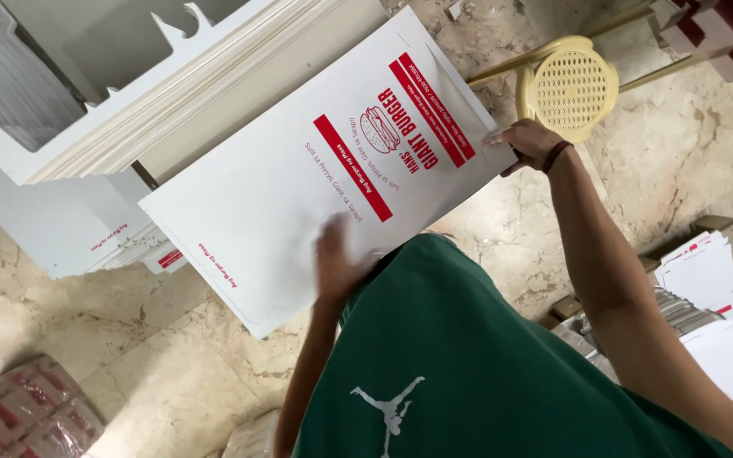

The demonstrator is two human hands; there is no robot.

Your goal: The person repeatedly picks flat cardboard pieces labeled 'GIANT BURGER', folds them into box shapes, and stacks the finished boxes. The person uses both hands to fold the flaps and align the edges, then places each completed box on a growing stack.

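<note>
Both hands are gripping one flat white box blank (299, 182) with red print: left hand (337, 263) is pinching its near edge, blurred, and right hand (529, 144) is clamping the far corner, hands well apart. Blank is tilting above the floor (61, 297), overlapping a tall stack (154, 102) of blanks, just beside a yellow stool (572, 85).
</note>
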